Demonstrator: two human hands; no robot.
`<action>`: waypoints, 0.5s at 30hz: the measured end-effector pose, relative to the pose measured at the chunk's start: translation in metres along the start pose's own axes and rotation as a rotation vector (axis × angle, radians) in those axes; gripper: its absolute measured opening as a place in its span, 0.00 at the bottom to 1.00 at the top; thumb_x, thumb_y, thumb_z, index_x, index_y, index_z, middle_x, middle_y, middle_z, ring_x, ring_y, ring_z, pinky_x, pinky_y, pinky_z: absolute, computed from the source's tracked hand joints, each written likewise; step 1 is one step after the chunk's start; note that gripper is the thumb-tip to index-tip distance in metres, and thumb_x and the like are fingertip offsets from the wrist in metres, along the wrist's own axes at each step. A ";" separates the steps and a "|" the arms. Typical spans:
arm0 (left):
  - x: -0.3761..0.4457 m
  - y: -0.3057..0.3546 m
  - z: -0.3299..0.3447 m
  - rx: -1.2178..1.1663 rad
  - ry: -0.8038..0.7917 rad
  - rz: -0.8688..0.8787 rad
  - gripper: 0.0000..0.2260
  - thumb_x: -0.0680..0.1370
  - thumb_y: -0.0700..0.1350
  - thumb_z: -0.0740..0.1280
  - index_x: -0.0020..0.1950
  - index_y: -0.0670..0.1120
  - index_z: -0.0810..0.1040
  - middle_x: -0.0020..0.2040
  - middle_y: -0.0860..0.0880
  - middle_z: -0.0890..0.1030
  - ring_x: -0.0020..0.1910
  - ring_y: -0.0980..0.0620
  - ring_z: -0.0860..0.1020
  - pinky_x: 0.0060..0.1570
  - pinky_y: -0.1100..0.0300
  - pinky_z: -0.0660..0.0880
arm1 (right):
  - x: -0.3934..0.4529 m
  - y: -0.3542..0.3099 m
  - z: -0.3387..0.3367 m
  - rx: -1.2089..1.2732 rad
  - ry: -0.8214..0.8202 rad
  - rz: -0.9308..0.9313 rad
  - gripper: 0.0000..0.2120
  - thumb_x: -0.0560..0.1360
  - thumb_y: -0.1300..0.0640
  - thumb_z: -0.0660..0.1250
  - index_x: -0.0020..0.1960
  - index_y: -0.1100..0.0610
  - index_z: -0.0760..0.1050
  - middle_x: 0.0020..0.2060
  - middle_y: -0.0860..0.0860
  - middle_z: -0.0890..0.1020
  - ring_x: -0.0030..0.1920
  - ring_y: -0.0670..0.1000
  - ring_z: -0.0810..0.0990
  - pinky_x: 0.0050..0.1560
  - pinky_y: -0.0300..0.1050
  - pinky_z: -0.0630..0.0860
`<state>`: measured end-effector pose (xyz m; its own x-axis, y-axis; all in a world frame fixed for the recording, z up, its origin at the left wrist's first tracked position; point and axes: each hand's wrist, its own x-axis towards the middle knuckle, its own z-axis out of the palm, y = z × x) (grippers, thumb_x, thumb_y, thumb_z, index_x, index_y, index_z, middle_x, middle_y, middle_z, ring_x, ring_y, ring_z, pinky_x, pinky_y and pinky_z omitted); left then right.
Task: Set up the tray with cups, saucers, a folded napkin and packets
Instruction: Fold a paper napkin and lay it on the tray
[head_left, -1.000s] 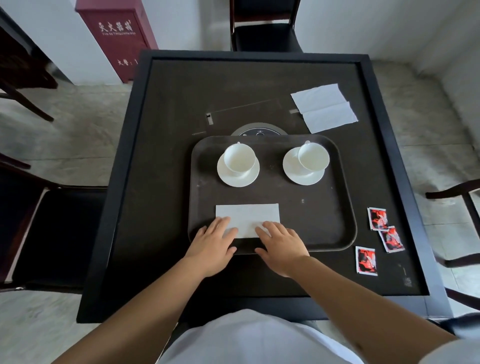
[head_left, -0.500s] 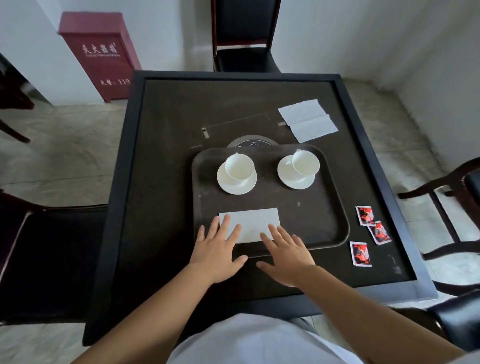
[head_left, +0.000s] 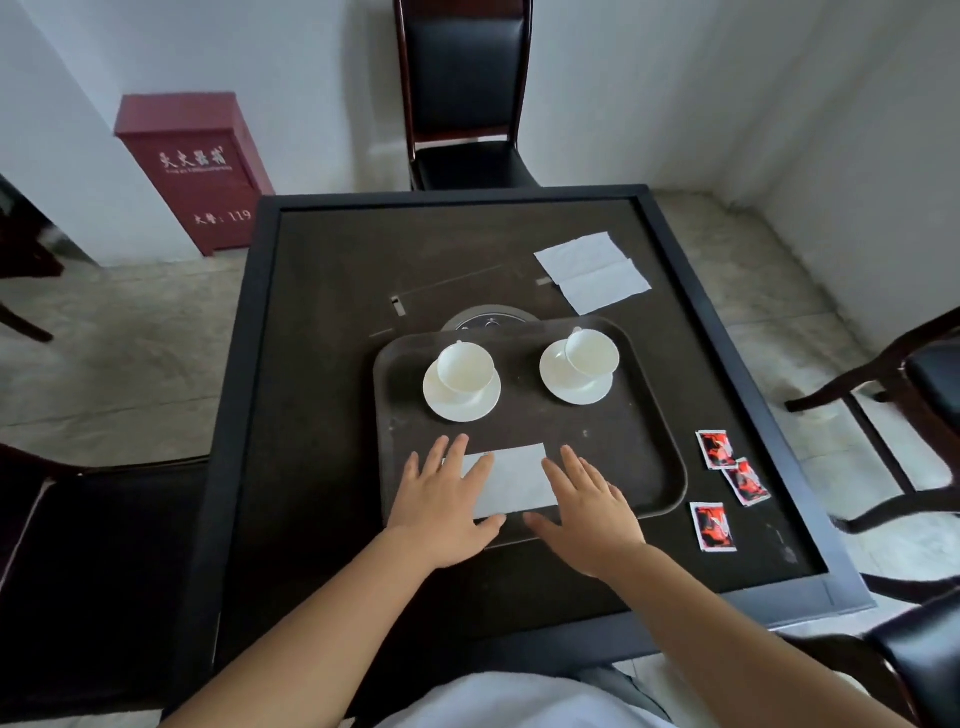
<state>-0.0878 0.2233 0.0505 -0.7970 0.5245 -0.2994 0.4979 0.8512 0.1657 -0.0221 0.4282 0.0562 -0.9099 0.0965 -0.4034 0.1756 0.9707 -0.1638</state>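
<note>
head view, looking down on a dark desk (head_left: 322, 415) carrying a brown tray (head_left: 649, 431). at the far side of the tray stand two white cups, each on its own saucer: the left cup (head_left: 465, 368) on the left saucer (head_left: 460, 402), the right cup (head_left: 591, 353) on the right saucer (head_left: 574, 384). the folded napkin (head_left: 511, 480) lies flat at the near side of the tray, between the two hands. the left hand (head_left: 441, 512) lies flat with straight, spread fingers, its fingertips on the napkin's left end; its grip is released and pinches nothing. the right hand (head_left: 592, 512) is likewise flat and released, its fingers along the napkin's right edge; whether they press the paper or only the tray beside it cannot be told. three red packets (head_left: 724, 483) lie on the desk to the right of the tray, well apart from the hands and not yet on it. a spare unfolded napkin (head_left: 592, 273) lies on the desk beyond the tray's far right corner.

judged step: smoothing and squaring the napkin. to do it well, press with flat fingers and light, even force, sweeping outward from the middle so the fold stays crisp; keep the long edge parallel to the tray's near rim and leave bare tray to the right for the packets. avoid dragging, which would likely crease thin paper
</note>
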 end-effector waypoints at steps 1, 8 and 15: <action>0.005 0.006 -0.005 -0.004 0.012 0.008 0.35 0.74 0.69 0.54 0.77 0.58 0.50 0.81 0.45 0.48 0.78 0.42 0.45 0.73 0.38 0.47 | 0.001 0.004 -0.007 0.017 0.006 0.002 0.38 0.75 0.30 0.55 0.78 0.45 0.46 0.79 0.48 0.45 0.78 0.53 0.46 0.74 0.57 0.53; 0.051 0.058 -0.038 -0.036 0.079 -0.018 0.34 0.75 0.69 0.53 0.77 0.58 0.49 0.81 0.47 0.48 0.79 0.43 0.46 0.74 0.39 0.50 | 0.024 0.054 -0.047 0.089 0.085 -0.040 0.37 0.75 0.31 0.56 0.78 0.46 0.50 0.79 0.48 0.50 0.77 0.53 0.51 0.72 0.56 0.59; 0.116 0.101 -0.070 -0.116 0.212 -0.087 0.32 0.74 0.69 0.51 0.76 0.58 0.57 0.79 0.47 0.57 0.77 0.43 0.54 0.72 0.42 0.57 | 0.081 0.122 -0.095 0.156 0.186 -0.123 0.35 0.75 0.31 0.57 0.76 0.48 0.57 0.77 0.47 0.60 0.74 0.53 0.60 0.67 0.55 0.67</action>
<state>-0.1544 0.3711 0.0985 -0.8952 0.4305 -0.1157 0.3914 0.8833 0.2581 -0.1099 0.5756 0.0887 -0.9788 0.0327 -0.2021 0.1023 0.9333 -0.3443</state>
